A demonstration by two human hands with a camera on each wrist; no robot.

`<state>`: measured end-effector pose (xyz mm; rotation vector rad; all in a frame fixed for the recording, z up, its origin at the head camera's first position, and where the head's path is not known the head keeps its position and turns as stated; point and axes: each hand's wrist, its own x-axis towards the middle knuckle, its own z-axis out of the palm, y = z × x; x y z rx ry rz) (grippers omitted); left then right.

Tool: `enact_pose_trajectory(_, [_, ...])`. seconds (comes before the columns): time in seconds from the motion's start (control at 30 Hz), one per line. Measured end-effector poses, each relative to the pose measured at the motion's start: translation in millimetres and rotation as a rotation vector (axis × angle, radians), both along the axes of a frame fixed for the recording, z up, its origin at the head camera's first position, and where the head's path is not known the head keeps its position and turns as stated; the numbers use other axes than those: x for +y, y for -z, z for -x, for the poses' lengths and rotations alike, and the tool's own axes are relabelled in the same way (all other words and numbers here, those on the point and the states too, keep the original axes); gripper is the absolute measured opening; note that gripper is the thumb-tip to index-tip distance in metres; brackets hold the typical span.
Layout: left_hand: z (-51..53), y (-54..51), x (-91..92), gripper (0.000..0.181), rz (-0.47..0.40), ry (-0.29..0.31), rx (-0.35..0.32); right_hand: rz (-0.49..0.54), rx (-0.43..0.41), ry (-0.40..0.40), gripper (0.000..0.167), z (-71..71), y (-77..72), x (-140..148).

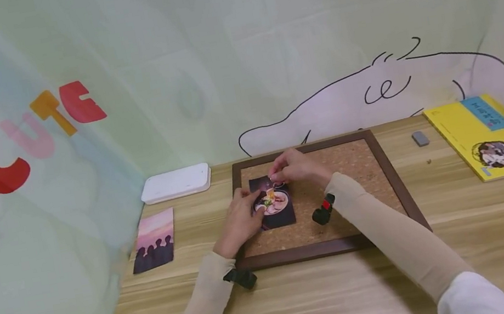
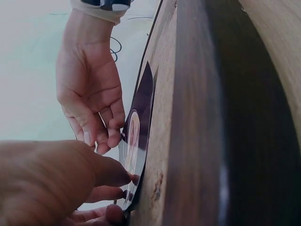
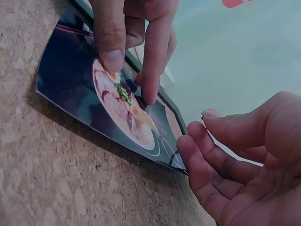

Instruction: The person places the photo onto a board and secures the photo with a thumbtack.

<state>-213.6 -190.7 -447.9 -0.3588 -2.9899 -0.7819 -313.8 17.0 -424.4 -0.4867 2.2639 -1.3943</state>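
Note:
A dark photo of a bowl of food lies on the left part of a brown-framed cork board. My left hand rests on it from the left, thumb and fingertips pressing its surface. At the photo's upper right corner is my right hand. It pinches a tiny silvery thing, apparently a thumbtack, at the thumb tip. Other right fingertips touch the photo's edge. In the right wrist view the photo bows slightly, one edge lifted off the cork.
Left of the board lies a sunset photo with silhouettes, below a white flat case. On the right are a small grey block and a yellow book. A printed curtain hangs behind the wooden table.

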Motion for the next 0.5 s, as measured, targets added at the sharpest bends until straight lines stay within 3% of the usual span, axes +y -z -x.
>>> enact_pose_trajectory(0.23, [0.8, 1.9, -1.0, 0.046, -0.003, 0.010, 0.032, -0.027, -0.001, -0.014, 0.018, 3.2, 0.6, -3.7])
enact_pose_trajectory(0.5, [-0.8, 1.1, -0.3, 0.047, 0.001, 0.010, 0.001, -0.074, -0.012, -0.001, 0.015, 4.2, 4.2, -8.6])
